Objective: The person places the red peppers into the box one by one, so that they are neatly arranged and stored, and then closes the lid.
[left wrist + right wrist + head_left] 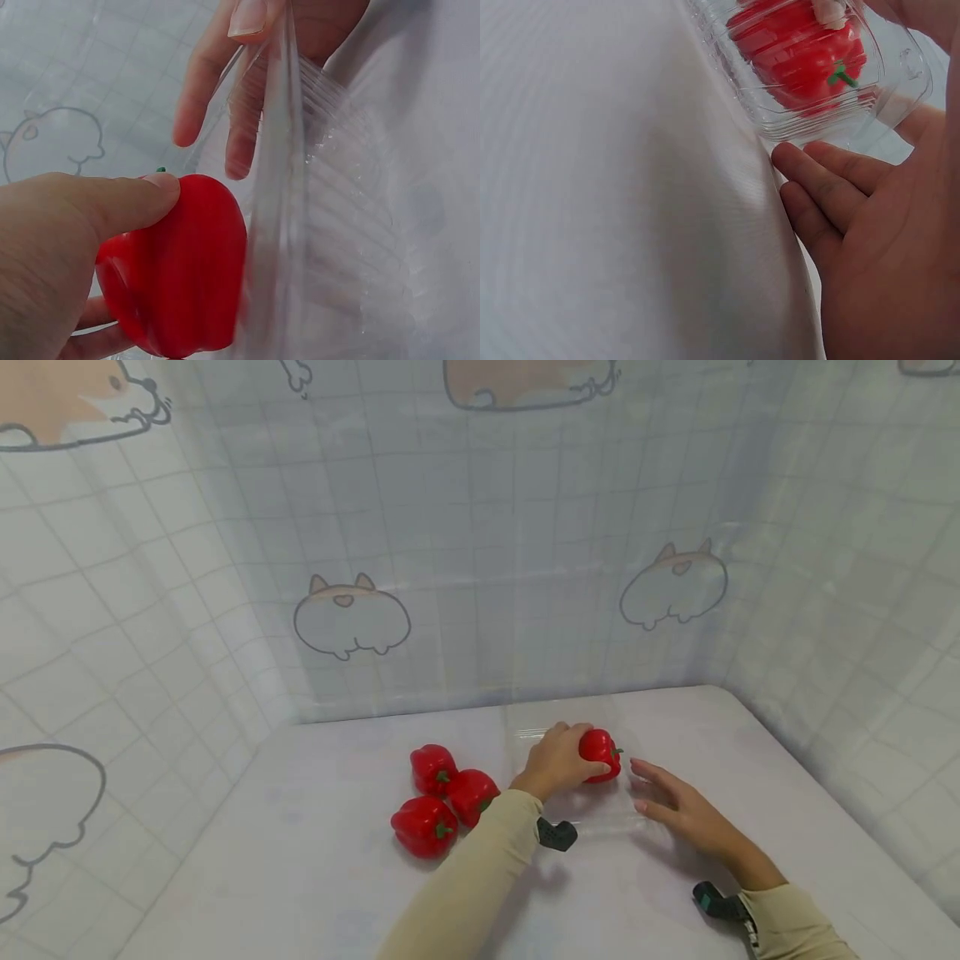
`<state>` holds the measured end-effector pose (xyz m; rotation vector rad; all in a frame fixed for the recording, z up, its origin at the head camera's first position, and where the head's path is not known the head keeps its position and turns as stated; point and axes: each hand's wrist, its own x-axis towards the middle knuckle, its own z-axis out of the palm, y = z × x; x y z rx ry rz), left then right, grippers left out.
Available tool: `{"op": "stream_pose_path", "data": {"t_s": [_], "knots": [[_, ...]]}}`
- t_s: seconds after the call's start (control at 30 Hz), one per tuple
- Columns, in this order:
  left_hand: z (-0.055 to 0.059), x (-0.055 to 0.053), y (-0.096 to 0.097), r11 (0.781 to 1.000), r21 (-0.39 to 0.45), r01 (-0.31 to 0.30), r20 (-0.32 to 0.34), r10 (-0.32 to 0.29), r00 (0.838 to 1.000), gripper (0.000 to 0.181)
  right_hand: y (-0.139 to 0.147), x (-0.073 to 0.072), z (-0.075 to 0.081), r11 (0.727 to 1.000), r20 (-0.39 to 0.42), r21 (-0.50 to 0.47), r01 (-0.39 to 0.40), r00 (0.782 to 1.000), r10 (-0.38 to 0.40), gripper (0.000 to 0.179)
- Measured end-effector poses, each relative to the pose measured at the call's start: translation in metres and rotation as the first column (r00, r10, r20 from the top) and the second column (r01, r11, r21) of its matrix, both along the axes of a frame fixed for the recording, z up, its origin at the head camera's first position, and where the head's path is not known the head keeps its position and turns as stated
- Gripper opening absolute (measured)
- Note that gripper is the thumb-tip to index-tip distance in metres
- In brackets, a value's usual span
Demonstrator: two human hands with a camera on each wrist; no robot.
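My left hand (558, 762) grips a red bell pepper (600, 755), thumb on one side and fingers on the other. The pepper, with its short green stem, is over a clear plastic clamshell box (592, 822), close to its right side. In the left wrist view the pepper (195, 270) is beside the see-through wall. To the right, my right hand (686, 814) has its fingers extended at the edge of the box. Seen from the right wrist, the fingers (829, 184) of that hand lie along the ridged corner of the box (802, 131).
Three more red bell peppers (423, 827) sit grouped to the left of the box, partly behind my left sleeve (480, 868). The white table (300, 868) is bordered by patterned curtains (480, 568) at the back and both sides.
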<state>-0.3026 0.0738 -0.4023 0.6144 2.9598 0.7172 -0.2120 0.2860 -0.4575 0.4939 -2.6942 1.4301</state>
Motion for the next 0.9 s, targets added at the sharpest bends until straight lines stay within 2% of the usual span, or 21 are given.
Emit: {"op": "stream_pose_path", "data": {"t_s": [0.27, 0.6, 0.9], "knots": [[-0.0006, 0.0013, 0.0031, 1.000, 0.000, -0.017, -0.020, 0.017, 1.000, 0.072, 0.0002, -0.0010, -0.0011, 1.000, 0.013, -0.012, -0.002, 1.000, 0.002, 0.068], [-0.0026, 0.0013, 0.0061, 1.000, -0.016, -0.023, -0.003, 0.023, 1.000, 0.071, -0.0001, -0.0032, -0.0029, 0.999, 0.007, -0.030, -0.015, 1.000, 0.015, 0.067], [-0.0055, -0.0002, 0.0099, 1.000, -0.021, -0.010, -0.010, 0.010, 1.000, 0.071, 0.0013, -0.0049, -0.0058, 1.000, 0.015, -0.027, -0.007, 1.000, 0.007, 0.069]]}}
